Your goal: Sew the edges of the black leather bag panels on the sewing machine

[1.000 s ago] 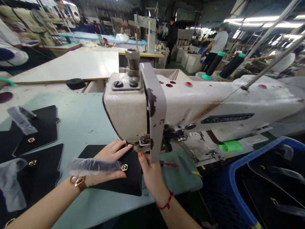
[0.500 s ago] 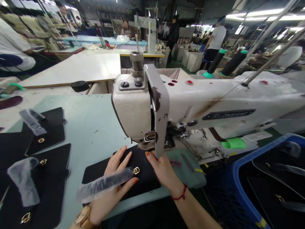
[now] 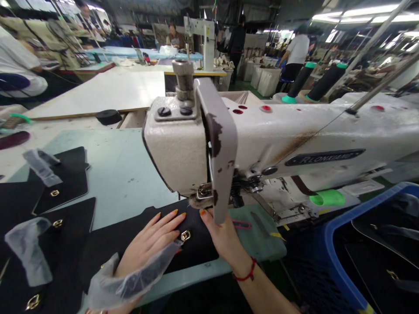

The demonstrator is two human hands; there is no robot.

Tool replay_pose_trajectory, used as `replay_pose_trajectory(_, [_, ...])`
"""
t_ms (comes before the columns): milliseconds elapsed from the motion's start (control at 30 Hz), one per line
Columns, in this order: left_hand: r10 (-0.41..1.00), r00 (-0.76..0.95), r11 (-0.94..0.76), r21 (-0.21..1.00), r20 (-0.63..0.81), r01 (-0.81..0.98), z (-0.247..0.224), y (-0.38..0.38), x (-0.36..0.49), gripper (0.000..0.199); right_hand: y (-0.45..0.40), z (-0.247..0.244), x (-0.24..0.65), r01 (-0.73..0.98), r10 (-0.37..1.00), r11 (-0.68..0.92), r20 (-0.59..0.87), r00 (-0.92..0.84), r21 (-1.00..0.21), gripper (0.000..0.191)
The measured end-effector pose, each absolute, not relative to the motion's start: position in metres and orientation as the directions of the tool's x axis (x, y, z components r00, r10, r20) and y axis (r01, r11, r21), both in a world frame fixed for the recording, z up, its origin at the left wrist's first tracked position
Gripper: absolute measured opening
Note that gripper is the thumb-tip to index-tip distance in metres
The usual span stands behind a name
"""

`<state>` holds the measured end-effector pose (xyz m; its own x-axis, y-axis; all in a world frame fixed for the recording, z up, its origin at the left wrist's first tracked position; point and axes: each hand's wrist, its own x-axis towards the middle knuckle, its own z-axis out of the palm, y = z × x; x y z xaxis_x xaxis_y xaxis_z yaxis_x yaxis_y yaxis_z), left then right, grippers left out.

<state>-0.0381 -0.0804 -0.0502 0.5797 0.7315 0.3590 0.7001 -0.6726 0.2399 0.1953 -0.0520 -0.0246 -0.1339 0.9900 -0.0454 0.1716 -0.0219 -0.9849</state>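
Grip: left hand (image 3: 147, 246) lies flat on the black panel (image 3: 199, 248), fingers extended, clamped on nothing; right hand (image 3: 225, 240) has its thumb on it, other fingers hidden, so I cannot tell whether it pinches. At far left, loose panels (image 3: 70, 174) share the green table (image 3: 121, 161); the worked piece's left end appears to meet the nearest, and a snag could pull it askew. Across the left wrist lies the plastic-wrapped strap (image 3: 131, 285), which could drag with the arm. Beside the left fingers sits the gold buckle (image 3: 185, 236); it could strike the sewing machine (image 3: 176, 148) should the panel swing. Fingertips rest near the machine's head: a slip risks injury. Rightmost, a bare blade (image 3: 260, 223) could nick a sweeping hand.
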Motion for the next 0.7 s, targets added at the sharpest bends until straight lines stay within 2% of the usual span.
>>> replay_pose_trajectory(200, [0.645, 0.632, -0.738, 0.133, 0.43, 0.662, -0.045, -0.069, -0.039, 0.028, -0.05, -0.022, 0.196, 0.205, 0.99, 0.02, -0.01, -0.142, -0.979, 0.042])
replay_pose_trajectory(433, [0.616, 0.698, -0.756, 0.025, 0.366, 0.654, -0.048, -0.067, -0.045, 0.041, -0.074, -0.031, 0.205, 0.235, 0.987, 0.01, -0.028, -0.156, -0.972, 0.038])
replay_pose_trajectory(567, [0.624, 0.677, -0.745, 0.035, 0.389, 0.666, -0.045, -0.07, -0.043, 0.045, -0.079, -0.042, 0.2, 0.286, 0.996, 0.048, 0.023, -0.089, -0.957, 0.043])
replay_pose_trajectory(700, [0.61, 0.688, -0.758, 0.035, 0.394, 0.651, -0.039, -0.069, -0.041, 0.039, -0.077, -0.042, 0.196, 0.315, 0.996, 0.066, 0.045, -0.072, -0.947, 0.044])
